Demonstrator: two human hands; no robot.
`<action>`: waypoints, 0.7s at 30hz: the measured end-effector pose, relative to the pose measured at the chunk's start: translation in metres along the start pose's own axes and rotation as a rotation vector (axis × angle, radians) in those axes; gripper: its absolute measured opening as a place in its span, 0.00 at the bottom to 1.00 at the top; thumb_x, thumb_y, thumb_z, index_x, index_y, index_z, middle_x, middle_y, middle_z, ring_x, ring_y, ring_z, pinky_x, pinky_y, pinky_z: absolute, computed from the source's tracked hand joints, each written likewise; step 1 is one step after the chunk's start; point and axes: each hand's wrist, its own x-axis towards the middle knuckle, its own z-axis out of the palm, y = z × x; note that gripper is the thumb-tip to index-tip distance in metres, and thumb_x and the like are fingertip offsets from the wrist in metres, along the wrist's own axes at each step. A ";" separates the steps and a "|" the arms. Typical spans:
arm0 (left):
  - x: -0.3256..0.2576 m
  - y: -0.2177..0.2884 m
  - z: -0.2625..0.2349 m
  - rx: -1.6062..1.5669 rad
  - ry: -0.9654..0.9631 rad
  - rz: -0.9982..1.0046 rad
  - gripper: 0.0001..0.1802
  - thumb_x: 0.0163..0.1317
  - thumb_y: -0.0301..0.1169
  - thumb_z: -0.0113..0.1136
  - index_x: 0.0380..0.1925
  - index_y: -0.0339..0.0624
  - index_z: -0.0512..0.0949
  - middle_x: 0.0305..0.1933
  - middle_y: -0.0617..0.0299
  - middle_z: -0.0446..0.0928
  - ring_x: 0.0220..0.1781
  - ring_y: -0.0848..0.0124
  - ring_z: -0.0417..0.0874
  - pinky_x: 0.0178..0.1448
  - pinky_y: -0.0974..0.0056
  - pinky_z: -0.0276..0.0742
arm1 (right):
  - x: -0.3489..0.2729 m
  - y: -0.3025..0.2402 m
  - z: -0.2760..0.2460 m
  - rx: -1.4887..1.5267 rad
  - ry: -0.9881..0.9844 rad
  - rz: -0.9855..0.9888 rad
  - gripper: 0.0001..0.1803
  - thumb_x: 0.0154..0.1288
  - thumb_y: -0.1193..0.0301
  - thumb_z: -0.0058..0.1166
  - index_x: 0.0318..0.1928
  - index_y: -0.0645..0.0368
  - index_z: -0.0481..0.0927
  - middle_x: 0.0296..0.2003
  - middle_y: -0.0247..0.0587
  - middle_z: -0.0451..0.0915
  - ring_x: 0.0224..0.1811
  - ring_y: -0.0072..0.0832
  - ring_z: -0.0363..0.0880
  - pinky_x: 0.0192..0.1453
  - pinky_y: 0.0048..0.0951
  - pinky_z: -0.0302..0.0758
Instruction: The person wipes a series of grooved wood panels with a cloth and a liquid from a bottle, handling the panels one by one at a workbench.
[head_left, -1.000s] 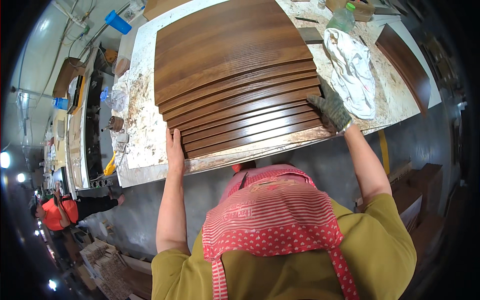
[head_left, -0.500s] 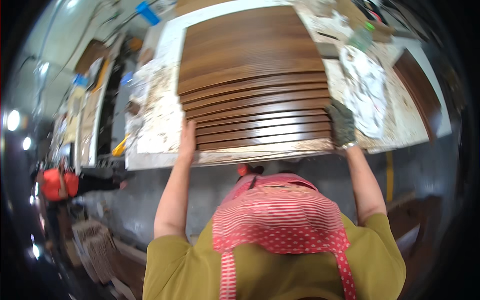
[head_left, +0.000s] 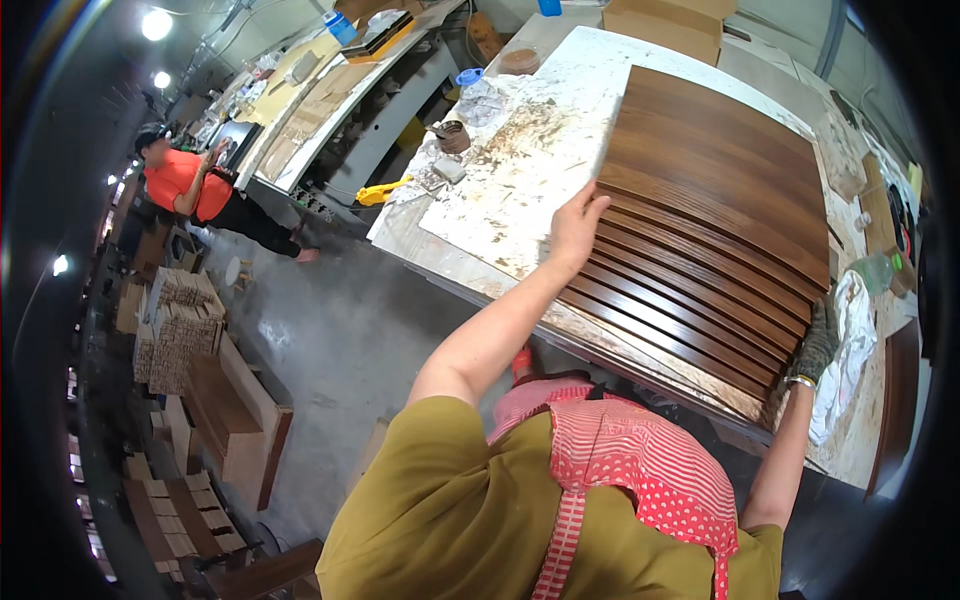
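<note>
A stack of several dark brown wood-grain panels [head_left: 715, 165] lies on the worktable, their near edges stepped one below another. My bare left hand [head_left: 577, 228] rests against the stack's left edge, fingers stretched out and thumb slightly raised. At the opposite edge is my right hand [head_left: 818, 345], in a dark grey glove with its fingers extended along the panels' side. Its fingertips are partly hard to make out. A crumpled white cloth [head_left: 842, 365] lies just beyond the glove.
The white worktable [head_left: 500, 215] is smeared with brown. On it are a brown-stained cup [head_left: 452, 137] and a green-capped bottle [head_left: 873, 272]. A yellow tool [head_left: 382, 190] hangs at its left edge. A person in orange [head_left: 190, 185] stands far left, near stacked wood pieces [head_left: 180, 330].
My view has turned left, so the stack now appears farther right and tilted. My left hand has moved from the near corner up the left edge. The right glove stays at the right edge.
</note>
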 end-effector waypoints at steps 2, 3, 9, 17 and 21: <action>0.004 -0.016 -0.009 -0.005 -0.035 0.092 0.24 0.62 0.39 0.57 0.55 0.36 0.72 0.53 0.50 0.77 0.54 0.57 0.78 0.58 0.63 0.70 | 0.002 -0.011 -0.004 -0.099 -0.036 -0.027 0.22 0.66 0.68 0.53 0.57 0.67 0.72 0.54 0.44 0.75 0.52 0.30 0.72 0.61 0.29 0.66; 0.009 -0.021 -0.020 -0.021 -0.092 0.122 0.23 0.62 0.38 0.58 0.55 0.41 0.73 0.52 0.53 0.78 0.48 0.61 0.80 0.53 0.63 0.72 | -0.003 -0.027 0.002 -0.153 0.048 -0.015 0.22 0.67 0.67 0.51 0.58 0.66 0.71 0.55 0.43 0.74 0.53 0.30 0.72 0.62 0.29 0.65; 0.118 -0.056 -0.168 -0.018 0.004 0.164 0.14 0.59 0.30 0.60 0.46 0.42 0.79 0.41 0.58 0.81 0.38 0.74 0.80 0.44 0.69 0.74 | -0.117 -0.213 0.128 0.002 -0.017 -0.241 0.20 0.67 0.72 0.50 0.58 0.62 0.71 0.55 0.43 0.73 0.56 0.31 0.73 0.63 0.30 0.67; 0.237 -0.132 -0.279 0.558 0.022 -0.029 0.14 0.58 0.42 0.58 0.34 0.42 0.81 0.33 0.53 0.81 0.38 0.57 0.81 0.43 0.58 0.74 | -0.186 -0.309 0.451 -0.323 -1.035 -0.500 0.27 0.63 0.54 0.50 0.56 0.58 0.69 0.47 0.51 0.75 0.47 0.46 0.76 0.49 0.39 0.73; 0.236 -0.133 -0.271 0.628 -0.205 -0.050 0.14 0.55 0.40 0.60 0.29 0.40 0.80 0.30 0.54 0.81 0.37 0.57 0.81 0.43 0.56 0.74 | -0.198 -0.297 0.531 -0.548 -1.012 -0.618 0.26 0.59 0.57 0.54 0.53 0.59 0.70 0.41 0.54 0.76 0.43 0.46 0.78 0.46 0.43 0.74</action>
